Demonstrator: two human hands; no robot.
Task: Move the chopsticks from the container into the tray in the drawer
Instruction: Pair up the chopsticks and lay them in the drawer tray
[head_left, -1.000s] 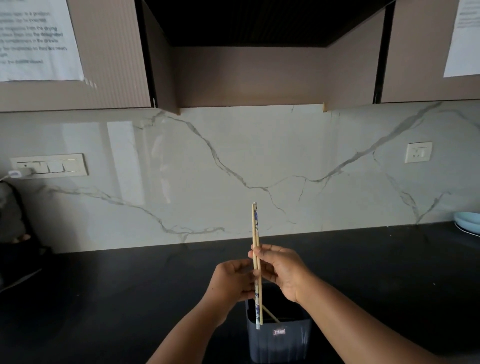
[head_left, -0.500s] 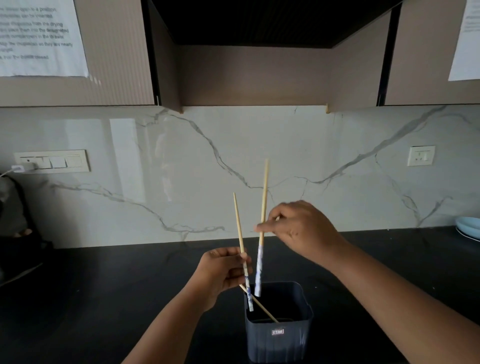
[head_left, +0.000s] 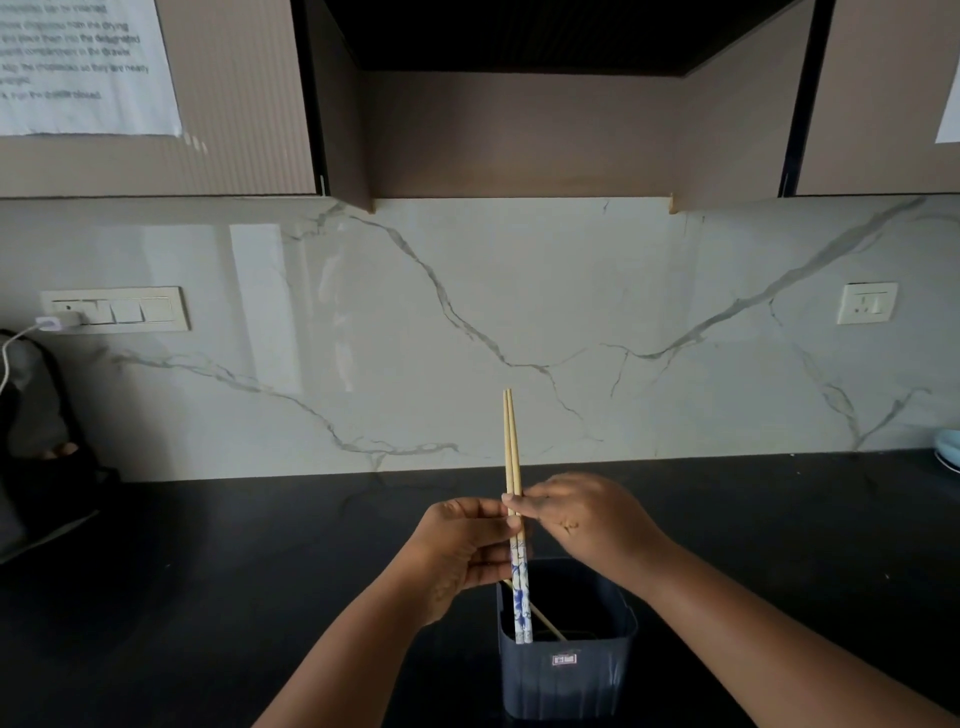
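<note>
With both hands at mid-shaft, left hand (head_left: 462, 545) grips the upright chopstick pair (head_left: 513, 457); right hand (head_left: 582, 512) pinches them; above dark container (head_left: 566, 670); one chopstick (head_left: 548, 622) inside.

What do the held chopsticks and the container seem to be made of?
Chopsticks: likely bamboo or wood, pale tan and matte, with blue-and-white patterned lower ends. Container: probably plastic, dark grey-blue, smooth moulded walls with a slight sheen and a small label.
</note>
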